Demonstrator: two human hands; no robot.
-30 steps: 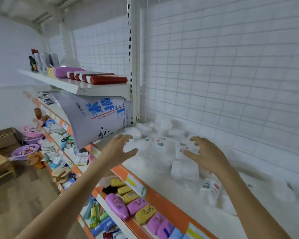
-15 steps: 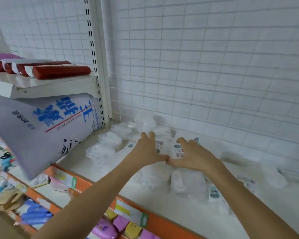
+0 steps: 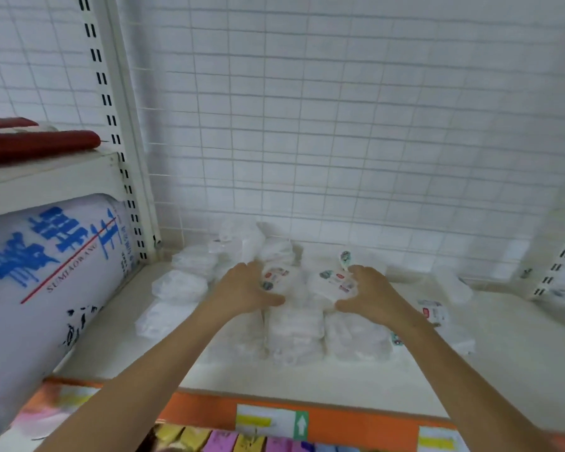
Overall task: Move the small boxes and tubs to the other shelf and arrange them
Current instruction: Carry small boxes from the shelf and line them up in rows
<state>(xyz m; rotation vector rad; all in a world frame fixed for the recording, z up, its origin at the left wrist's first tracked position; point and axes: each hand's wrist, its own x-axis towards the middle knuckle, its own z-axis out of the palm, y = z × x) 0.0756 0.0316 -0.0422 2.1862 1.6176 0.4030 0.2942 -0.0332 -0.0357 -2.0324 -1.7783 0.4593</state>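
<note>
Centrally in the head view, both hands reach onto a white shelf [image 3: 307, 376] with an orange front edge. The left hand [image 3: 245, 290] curls its fingers and thumb round the left side of a white label-topped packet [image 3: 279, 278]; the right hand [image 3: 372, 295] grips another labelled packet [image 3: 331, 282] from the right. The two packets lie side by side, atop a heap of blurred white wrapped packets [image 3: 294, 334] in mid-frame. More white packets [image 3: 180, 285] lie left of the heap, and a labelled one [image 3: 433, 311] lies right of the right wrist. At left, a large white sack [image 3: 46, 272] with blue lettering leans under an upper shelf bearing red rolls [image 3: 40, 145].
</note>
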